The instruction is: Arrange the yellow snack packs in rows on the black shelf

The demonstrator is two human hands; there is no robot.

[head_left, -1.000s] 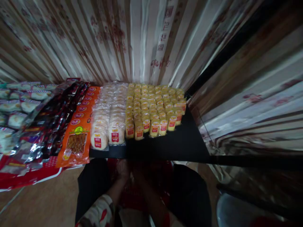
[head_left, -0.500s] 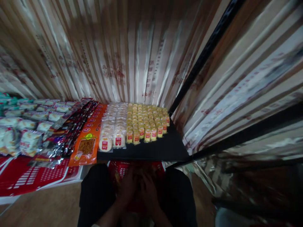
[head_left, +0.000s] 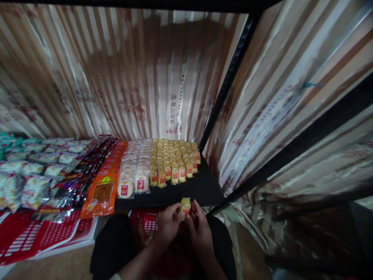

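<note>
Just off the front edge of the black shelf, a small yellow wrapped snack packet is pinched between the thumb and fingers of my left hand. My right hand is on the packet's other side, fingers apart, its thumb close to the packet's lower part; whether it touches is unclear. Matching yellow packets with red labels stand in close rows on the shelf beyond my hands. Below my hands a red basket sits between my knees, its contents mostly dark and hidden.
Left of the yellow rows stand clear-wrapped round crackers, then an orange snack bag, dark packets and white snack bags. Another red basket pattern shows at lower left. A black post rises at the right rear corner.
Both hands have risen from the red basket to the shelf's front edge, and a yellow snack packet now shows in my left hand. The camera view has tilted upward.
</note>
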